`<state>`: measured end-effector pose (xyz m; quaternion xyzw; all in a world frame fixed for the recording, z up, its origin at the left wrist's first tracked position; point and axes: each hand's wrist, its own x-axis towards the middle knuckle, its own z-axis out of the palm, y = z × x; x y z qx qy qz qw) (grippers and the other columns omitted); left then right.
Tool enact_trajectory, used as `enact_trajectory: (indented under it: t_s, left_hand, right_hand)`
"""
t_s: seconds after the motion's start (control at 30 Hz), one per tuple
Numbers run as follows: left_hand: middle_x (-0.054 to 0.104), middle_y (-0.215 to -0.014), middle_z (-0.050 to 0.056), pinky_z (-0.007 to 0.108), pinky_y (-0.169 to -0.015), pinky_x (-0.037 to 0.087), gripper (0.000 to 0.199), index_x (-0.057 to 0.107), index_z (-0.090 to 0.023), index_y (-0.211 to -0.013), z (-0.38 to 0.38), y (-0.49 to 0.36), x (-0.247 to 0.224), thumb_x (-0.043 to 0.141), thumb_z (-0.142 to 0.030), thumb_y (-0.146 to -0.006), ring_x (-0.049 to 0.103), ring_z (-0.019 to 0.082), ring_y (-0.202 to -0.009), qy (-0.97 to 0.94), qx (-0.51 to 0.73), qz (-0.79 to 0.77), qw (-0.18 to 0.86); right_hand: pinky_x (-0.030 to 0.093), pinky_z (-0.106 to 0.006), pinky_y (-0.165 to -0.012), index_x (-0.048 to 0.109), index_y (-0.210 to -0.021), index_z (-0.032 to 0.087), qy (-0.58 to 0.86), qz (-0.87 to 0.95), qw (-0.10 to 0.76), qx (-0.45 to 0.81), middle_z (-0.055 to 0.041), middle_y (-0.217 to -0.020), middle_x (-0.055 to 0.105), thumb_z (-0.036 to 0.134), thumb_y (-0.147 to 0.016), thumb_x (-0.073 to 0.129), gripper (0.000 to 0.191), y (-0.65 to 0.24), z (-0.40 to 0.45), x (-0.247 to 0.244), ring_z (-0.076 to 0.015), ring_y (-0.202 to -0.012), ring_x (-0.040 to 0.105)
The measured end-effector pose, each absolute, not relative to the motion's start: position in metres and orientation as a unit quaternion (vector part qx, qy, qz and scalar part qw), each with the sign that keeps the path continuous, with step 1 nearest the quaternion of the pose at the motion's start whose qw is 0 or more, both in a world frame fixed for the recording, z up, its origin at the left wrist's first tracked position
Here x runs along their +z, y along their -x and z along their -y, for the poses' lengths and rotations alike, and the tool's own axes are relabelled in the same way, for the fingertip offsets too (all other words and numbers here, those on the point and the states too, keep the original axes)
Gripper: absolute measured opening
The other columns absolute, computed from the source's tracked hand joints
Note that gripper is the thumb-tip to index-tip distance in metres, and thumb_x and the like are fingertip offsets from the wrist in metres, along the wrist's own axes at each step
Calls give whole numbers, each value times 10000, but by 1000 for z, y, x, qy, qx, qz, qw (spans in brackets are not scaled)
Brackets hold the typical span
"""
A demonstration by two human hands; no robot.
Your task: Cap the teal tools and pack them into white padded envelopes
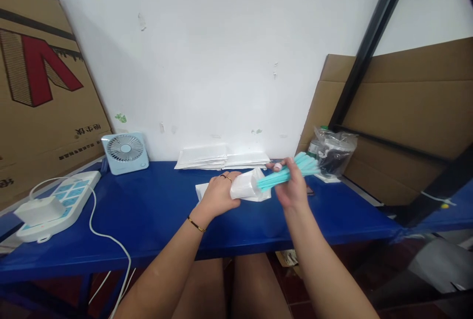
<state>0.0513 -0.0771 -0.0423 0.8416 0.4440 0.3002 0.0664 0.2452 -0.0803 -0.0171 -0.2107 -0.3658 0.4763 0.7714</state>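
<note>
My left hand [220, 192] is closed around a white plastic pouch [244, 186], whose mouth gapes toward the right. In my right hand [290, 186] is a bundle of light turquoise sticks [273, 179], gripped partway along. The left ends of the bundle reach the pouch's mouth; how far they go inside I cannot tell. A ring shows on a finger of each hand. Behind the hands, against the wall, lie stacks of flat white packets [203, 155].
A blue table [162, 215] runs along the wall. At left are a light blue fan [126, 153], a power strip [66, 205] with a cable, and a large carton [40, 77]. On the right stands a clear plastic bag [336, 154] beside cardboard [414, 126] and a dark metal post [354, 82].
</note>
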Motion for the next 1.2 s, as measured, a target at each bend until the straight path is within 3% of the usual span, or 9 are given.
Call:
enact_trajectory:
  t_s: [0.13, 0.23, 0.4, 0.57, 0.67, 0.77, 0.93, 1.03, 1.2]
  left_hand:
    - [601, -1071, 44, 321, -779, 444, 605, 462, -226, -1190, 81, -58, -36, 638, -222, -611, 575, 231, -934, -797, 401, -419, 170]
    - [617, -996, 28, 298, -727, 455, 531, 466, -214, -1144, 80, -58, -37, 642, -248, -644, 587, 192, -840, -749, 468, -417, 214]
    - [618, -954, 28, 290, -725, 457, 446, 481, -195, -1102, 73, -48, -39, 636, -275, -691, 580, 173, -816, -689, 538, -406, 266]
    - [608, -1072, 76, 329, -812, 452, 569, 457, -167, -1165, 64, -32, -43, 673, -361, -676, 574, 210, -939, -643, 558, -338, 402]
    - [617, -1077, 104, 339, -801, 453, 653, 475, -148, -1179, 59, -21, -46, 700, -411, -626, 585, 236, -942, -621, 514, -276, 524]
    - [639, -1012, 105, 337, -780, 454, 633, 535, -136, -1112, 53, -13, -45, 714, -444, -588, 596, 244, -907, -610, 480, -243, 582]
    - [632, -1068, 95, 336, -818, 451, 607, 531, -151, -1161, 38, -14, -17, 704, -429, -649, 580, 237, -962, -627, 540, -244, 506]
    - [655, -956, 85, 338, -787, 460, 452, 613, -115, -1005, 36, -18, 12, 666, -447, -704, 593, 214, -888, -651, 578, -300, 389]
    - [639, -998, 53, 335, -873, 426, 212, 689, -180, -864, 72, -15, 21, 605, -359, -788, 571, 184, -965, -749, 581, -273, 163]
  right_hand:
    - [474, -338, -791, 582, -768, 199, 240, 409, 750, 461, -5, -759, 650, 401, -725, 660, 220, -212, 77, -9, -208, -903, 620]
    - [456, -300, -768, 634, -862, 180, 304, 490, 678, 456, -41, -915, 669, 368, -667, 713, 283, -195, 71, 1, -199, -905, 602]
    - [434, -269, -642, 636, -911, 168, 354, 659, 520, 412, -11, -778, 628, 359, -580, 771, 405, -182, 64, 35, -164, -729, 577]
    - [455, -321, -752, 659, -959, 183, 313, 756, 443, 367, -49, -944, 637, 375, -620, 736, 398, -189, 61, 74, -187, -887, 578]
    - [441, -348, -839, 696, -849, 192, 239, 834, 367, 335, -45, -1026, 629, 296, -486, 801, 392, -201, 59, 88, -211, -1014, 550]
    - [457, -328, -811, 708, -836, 204, 211, 880, 283, 319, -29, -991, 653, 270, -432, 804, 421, -211, 52, 92, -205, -964, 570]
    - [441, -256, -645, 719, -800, 182, 265, 893, 312, 189, -16, -814, 669, 321, -632, 706, 219, -214, 24, 86, -147, -737, 574]
    - [417, -256, -612, 723, -751, 187, 273, 878, 381, 97, -11, -757, 653, 312, -676, 686, 150, -215, 20, 83, -129, -654, 550]
    - [426, -314, -745, 724, -882, 278, 291, 816, 498, -32, -28, -946, 664, 287, -737, 652, 163, -234, 67, 43, -184, -855, 572]
